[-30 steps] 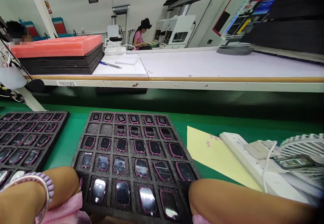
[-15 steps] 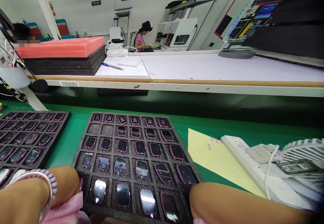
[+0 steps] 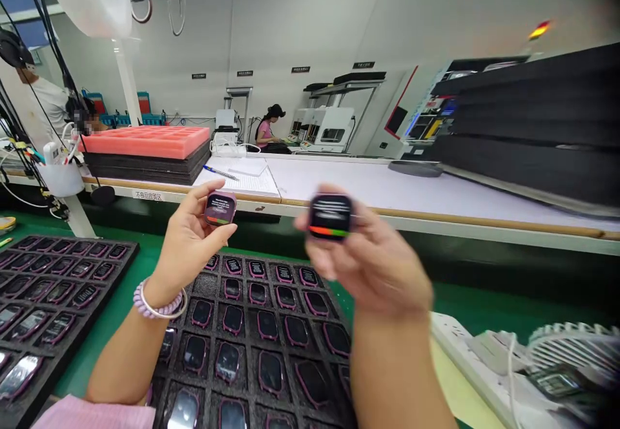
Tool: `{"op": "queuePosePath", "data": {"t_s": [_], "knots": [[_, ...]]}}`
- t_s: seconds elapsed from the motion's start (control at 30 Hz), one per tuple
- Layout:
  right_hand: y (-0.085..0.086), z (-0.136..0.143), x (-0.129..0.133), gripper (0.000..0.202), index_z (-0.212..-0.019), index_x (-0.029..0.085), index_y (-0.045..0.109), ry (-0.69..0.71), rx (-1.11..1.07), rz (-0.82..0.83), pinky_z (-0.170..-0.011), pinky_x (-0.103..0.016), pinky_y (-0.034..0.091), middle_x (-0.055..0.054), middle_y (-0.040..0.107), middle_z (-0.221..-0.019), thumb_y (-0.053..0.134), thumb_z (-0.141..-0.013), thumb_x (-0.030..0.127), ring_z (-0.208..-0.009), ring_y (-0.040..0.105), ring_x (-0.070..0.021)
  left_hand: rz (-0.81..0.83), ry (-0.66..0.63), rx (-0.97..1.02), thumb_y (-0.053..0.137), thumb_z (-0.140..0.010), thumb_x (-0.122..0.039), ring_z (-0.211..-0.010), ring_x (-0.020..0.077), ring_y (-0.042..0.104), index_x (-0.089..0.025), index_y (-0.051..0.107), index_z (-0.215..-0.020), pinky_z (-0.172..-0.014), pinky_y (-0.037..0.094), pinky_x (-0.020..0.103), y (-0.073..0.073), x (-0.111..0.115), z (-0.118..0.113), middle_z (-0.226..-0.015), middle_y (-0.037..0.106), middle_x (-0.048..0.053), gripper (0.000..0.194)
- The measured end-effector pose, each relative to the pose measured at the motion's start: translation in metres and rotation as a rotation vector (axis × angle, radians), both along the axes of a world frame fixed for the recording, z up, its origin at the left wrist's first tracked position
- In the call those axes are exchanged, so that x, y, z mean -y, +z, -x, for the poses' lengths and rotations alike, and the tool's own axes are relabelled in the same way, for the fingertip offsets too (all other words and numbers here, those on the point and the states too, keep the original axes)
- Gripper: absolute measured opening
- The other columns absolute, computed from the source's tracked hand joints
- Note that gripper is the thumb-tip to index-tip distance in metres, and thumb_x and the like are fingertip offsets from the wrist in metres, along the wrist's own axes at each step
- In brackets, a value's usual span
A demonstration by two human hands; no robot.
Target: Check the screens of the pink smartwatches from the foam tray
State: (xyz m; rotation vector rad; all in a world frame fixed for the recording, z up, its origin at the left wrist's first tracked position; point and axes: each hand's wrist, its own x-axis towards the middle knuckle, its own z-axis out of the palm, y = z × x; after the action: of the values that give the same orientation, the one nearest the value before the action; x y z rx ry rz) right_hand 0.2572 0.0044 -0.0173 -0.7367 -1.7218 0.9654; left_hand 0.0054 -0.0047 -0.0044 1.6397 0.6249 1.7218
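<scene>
Green desk (image 3: pixel 121 287) carries a foam tray (image 3: pixel 203 283) of watch bodies. Left hand (image 3: pixel 186 245) grasps a pink watch body (image 3: pixel 219 208) above it; right hand (image 3: pixel 372 261) grasps a black watch body (image 3: pixel 330 216) alongside, apart.

- Foam tray (image 3: pixel 271 325): on the bench, below both raised hands.
- Second tray (image 3: pixel 53 280): to its left.
- Power strip (image 3: pixel 484 364): right, with fan (image 3: pixel 576 351) beyond it.
</scene>
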Motion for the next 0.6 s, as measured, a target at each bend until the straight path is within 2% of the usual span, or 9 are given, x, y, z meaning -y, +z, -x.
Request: {"op": "queuePosePath", "data": {"t_s": [0.1,0.17,0.4,0.6], "knots": [[0.0,0.024,-0.019,0.075,-0.151,0.025,0.047,0.24,-0.286,0.184,-0.073,-0.03,0.061,-0.011,0.07,-0.121,0.083,-0.086,0.039,-0.084,0.072,-0.0174,0.026,0.0,-0.024,0.079,-0.079,-0.014,-0.078,0.0082,0.065,-0.021,0.058,-0.133,-0.068,0.061,0.016,-0.009,-0.014,-0.007,-0.107,0.068,0.004,0.059],[-0.004,0.036,-0.029,0.072,-0.145,0.023,0.052,0.316,-0.373,0.286,-0.077,-0.028,0.06,-0.01,0.071,-0.119,0.086,-0.081,0.028,-0.088,0.072,-0.0179,0.053,-0.02,-0.037,0.077,-0.079,-0.014,-0.075,0.0074,0.067,-0.02,0.056,-0.134,-0.07,0.062,0.017,-0.013,-0.019,-0.007,-0.11,0.068,0.004,0.06],[-0.012,0.046,-0.035,0.055,-0.126,0.021,0.057,0.299,-0.41,0.269,-0.065,-0.025,0.052,-0.006,0.071,-0.109,0.086,-0.079,0.024,-0.07,0.063,-0.0113,0.091,-0.054,-0.045,0.075,-0.081,-0.015,-0.064,0.006,0.069,-0.018,0.059,-0.13,-0.06,0.059,0.013,-0.018,-0.027,-0.012,-0.102,0.071,0.002,0.052],[-0.01,0.047,-0.034,0.057,-0.122,0.02,0.055,0.241,-0.447,0.249,-0.063,-0.024,0.049,-0.003,0.069,-0.099,0.083,-0.073,0.022,-0.067,0.061,-0.0105,0.132,-0.132,-0.016,0.069,-0.084,-0.015,-0.074,0.0115,0.077,-0.017,0.056,-0.14,-0.075,0.067,0.02,-0.022,-0.028,-0.018,-0.112,0.073,0.005,0.057]]}}
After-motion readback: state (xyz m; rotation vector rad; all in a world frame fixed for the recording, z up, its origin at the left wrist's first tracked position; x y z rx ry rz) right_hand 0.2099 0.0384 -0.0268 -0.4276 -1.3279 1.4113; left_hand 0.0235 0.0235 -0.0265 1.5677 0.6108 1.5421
